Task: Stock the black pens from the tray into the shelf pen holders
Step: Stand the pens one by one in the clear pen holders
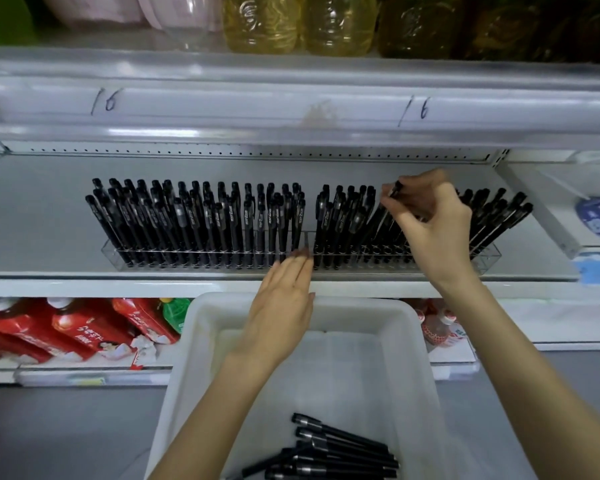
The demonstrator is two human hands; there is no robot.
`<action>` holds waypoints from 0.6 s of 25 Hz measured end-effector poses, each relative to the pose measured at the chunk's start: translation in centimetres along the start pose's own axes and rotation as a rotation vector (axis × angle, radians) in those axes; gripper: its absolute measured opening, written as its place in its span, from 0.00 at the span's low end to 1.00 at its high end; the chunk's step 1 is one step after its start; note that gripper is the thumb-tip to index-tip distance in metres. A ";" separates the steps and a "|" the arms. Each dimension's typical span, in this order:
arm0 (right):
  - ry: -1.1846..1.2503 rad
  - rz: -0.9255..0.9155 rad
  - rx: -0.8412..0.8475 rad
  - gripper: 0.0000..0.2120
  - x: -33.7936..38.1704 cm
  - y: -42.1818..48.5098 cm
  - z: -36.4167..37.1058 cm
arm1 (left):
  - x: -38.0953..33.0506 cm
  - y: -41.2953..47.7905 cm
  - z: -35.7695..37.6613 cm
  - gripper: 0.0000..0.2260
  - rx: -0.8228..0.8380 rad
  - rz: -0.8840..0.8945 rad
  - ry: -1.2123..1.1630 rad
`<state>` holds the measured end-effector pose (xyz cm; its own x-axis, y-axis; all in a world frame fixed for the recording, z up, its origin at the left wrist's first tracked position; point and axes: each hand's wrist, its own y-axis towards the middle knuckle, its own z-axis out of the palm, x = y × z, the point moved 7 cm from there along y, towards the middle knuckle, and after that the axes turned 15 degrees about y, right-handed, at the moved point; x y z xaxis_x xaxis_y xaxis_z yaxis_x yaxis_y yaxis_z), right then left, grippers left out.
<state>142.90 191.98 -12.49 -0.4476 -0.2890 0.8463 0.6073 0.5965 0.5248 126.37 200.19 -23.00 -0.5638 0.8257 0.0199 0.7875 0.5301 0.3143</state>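
Right hand (430, 220) pinches a pen (394, 190) at the right holder (489, 252).
Both holders stand along the front edge of the shelf (49, 216), packed with black pens. Left hand (284, 299), fingers straight, touches the front where the left holder (111, 251) meets the right. Loose pens (340, 452) lie at the near end of the tray (201, 327).

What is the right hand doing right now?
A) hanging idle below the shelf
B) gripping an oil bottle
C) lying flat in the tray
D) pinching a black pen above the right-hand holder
D: the right hand has its fingertips closed on the upper end of a black pen, held over the right-hand holder.
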 end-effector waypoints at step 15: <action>-0.331 -0.106 0.117 0.04 -1.3 0.2 1.2 | -0.6 0.3 -1.1 0.27 0.070 0.075 0.152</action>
<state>142.77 193.39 -13.57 -0.7039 -0.1075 0.7021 0.4751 0.6634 0.5780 126.70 199.67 -21.91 -0.5300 0.8274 0.1858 0.8410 0.4849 0.2398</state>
